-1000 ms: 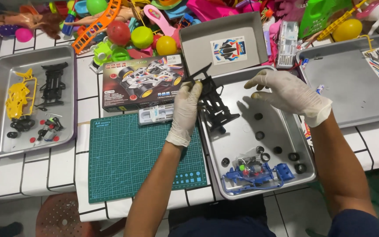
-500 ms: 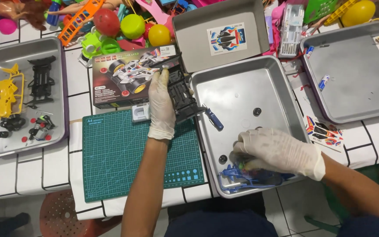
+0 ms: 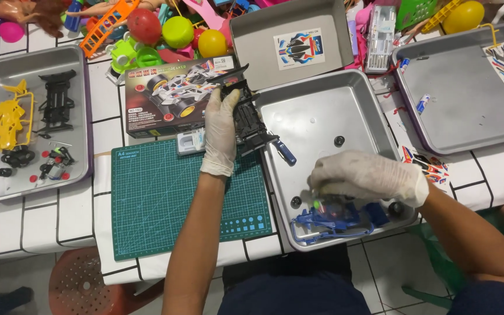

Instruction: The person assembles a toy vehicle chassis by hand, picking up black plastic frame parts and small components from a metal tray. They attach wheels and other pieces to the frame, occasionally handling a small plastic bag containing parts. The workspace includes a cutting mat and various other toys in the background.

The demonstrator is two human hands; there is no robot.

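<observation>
Both gloved hands are sitting much where they were half a second back — the view alone is closer and clearer. Left hand [image 3: 221, 131] is gripping the black toy-car chassis [image 3: 251, 119], fingers curled round its near side, holding it tilted over the left rim of the middle steel tray [image 3: 357, 102], just beside the kit box [image 3: 173, 96]. Right hand [image 3: 368, 178] is reaching down, palm lowered and fingers bent, over the blue plastic part frame [image 3: 331, 221] in the tray's near corner; whether it is pinching anything there, I cannot tell, as the glove is hiding the fingertips.

As for progress, it is looking early to middling: the chassis is still bare, with small black wheels [image 3: 339, 140] lying loose on the tray floor and the blue parts still sitting on their frame, a sticker sheet [image 3: 301, 48] lying untouched in the box lid above. So fitting and decorating are seemingly still waiting.

Room to move is fair inside the tray — its middle is holding little. The raised rims are hemming things in, though, and a blue-handled tool [image 3: 285, 153] is lying across the left rim, near the chassis. The green cutting mat [image 3: 164, 198] on the left is offering flat space.
</observation>
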